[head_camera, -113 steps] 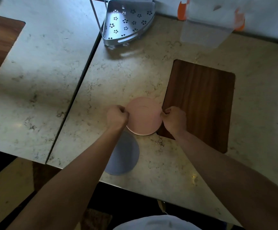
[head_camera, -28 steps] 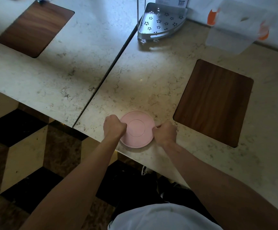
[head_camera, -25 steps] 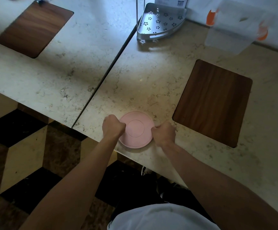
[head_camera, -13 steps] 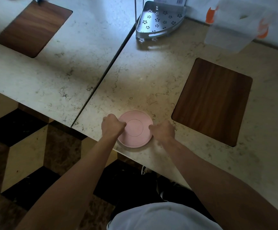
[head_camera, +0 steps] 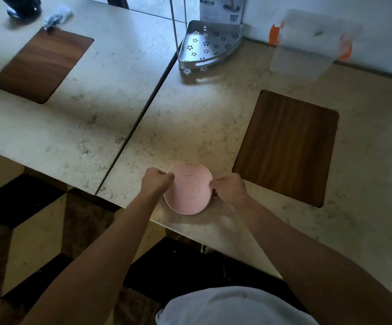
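While your left hand (head_camera: 156, 182) and right hand (head_camera: 229, 187) pinch the pink plate (head_camera: 188, 192) by opposite rims, fingers curled, low in the frame's centre near the worktop (head_camera: 190, 127) edge, treat it as light, stiff and likely slick; the rim gives the surest hold.

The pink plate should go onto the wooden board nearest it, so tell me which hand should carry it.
Right, probably. Both hands pinch the rim of the pink plate, but the right hand grips the edge facing the wooden board; the left hand would have to reach across.
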The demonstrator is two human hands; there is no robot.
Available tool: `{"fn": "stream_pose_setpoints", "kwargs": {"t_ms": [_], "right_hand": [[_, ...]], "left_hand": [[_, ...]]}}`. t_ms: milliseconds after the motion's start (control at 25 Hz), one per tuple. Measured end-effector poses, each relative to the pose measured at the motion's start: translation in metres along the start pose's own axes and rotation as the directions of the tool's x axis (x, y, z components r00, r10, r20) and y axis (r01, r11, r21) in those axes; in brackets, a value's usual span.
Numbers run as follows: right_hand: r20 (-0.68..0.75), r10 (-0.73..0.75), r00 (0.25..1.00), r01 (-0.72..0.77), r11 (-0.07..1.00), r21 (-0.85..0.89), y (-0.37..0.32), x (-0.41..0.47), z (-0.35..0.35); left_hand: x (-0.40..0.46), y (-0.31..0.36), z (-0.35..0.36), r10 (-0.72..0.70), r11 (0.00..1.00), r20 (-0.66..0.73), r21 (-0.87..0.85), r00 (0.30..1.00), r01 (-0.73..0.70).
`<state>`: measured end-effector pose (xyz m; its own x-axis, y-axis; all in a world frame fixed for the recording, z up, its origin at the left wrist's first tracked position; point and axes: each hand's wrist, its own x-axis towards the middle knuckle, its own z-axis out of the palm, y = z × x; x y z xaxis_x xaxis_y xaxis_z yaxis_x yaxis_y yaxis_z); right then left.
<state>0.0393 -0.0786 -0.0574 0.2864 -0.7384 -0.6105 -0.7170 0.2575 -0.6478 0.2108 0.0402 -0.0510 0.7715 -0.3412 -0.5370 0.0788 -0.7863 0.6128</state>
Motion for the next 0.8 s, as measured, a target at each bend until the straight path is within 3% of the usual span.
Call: {"fn": "stream_pose_setpoints", "kwargs": {"t_ms": [440, 800], "right_hand": [[-0.037, -0.017, 0.999, 0.022, 0.990, 0.142, 0.009, 0.033, -0.126], [-0.161, -0.112, 0.981, 0.115, 0.993, 0.009, -0.011, 0.071, -0.258]], "left_hand": [[-0.034, 0.119, 0.072, 0.080, 0.997, 0.227, -0.016, 0.971, -0.078], [-0.052, 0.236, 0.155, 0.204, 0.976, 0.201, 0.036, 0.958, -0.215]]}}
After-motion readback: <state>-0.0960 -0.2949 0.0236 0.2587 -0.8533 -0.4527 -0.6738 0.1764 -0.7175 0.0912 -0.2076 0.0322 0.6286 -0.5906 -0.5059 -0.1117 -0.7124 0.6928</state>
